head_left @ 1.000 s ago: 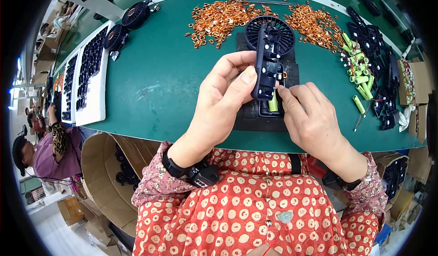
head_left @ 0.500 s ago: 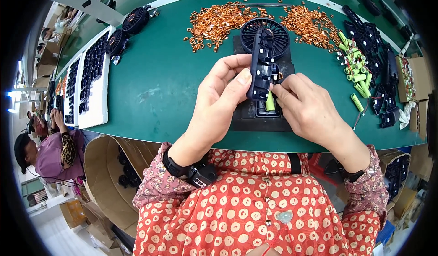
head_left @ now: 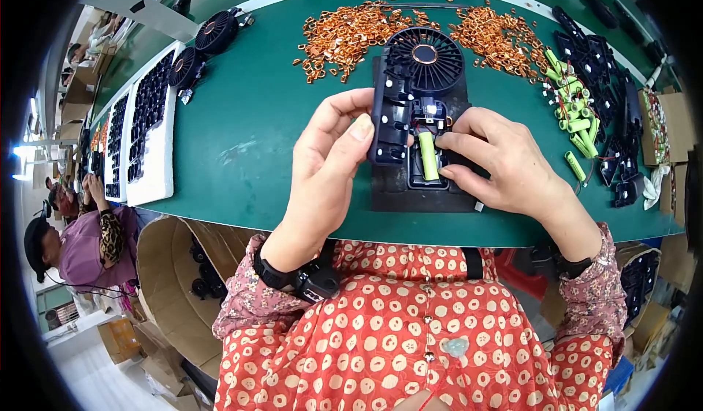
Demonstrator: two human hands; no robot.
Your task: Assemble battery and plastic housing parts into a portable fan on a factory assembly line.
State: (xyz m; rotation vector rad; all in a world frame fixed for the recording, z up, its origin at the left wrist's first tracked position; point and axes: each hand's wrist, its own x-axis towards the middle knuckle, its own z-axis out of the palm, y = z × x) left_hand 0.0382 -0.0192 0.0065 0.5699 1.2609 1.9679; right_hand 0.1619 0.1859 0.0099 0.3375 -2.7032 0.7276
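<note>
A dark handheld fan (head_left: 426,60) lies with its round grille away from me on a black pad (head_left: 384,200). Its handle is uncovered, showing a small board (head_left: 430,111) and a light green cylindrical battery (head_left: 428,156) in the cavity. My left hand (head_left: 329,158) is closed on a long dark handle cover (head_left: 392,122), tilted up along the handle's left side, its inner side with white spots showing. My right hand (head_left: 501,158) is partly closed, thumb and fingertips at the battery's right side. A small copper-coloured clip (head_left: 449,121) shows by its index finger.
Copper-coloured clips (head_left: 351,38) lie in heaps beyond the fan. Green batteries (head_left: 575,111) and dark shells (head_left: 622,133) are piled at right. White trays (head_left: 150,162) of dark parts and two fan heads (head_left: 217,32) stand left. A co-worker (head_left: 91,243) sits at far left.
My left hand has moved the cover leftward off the handle, so the board and battery show. The battery sits more fully in view. My right hand has shifted slightly, its thumb now lower.
</note>
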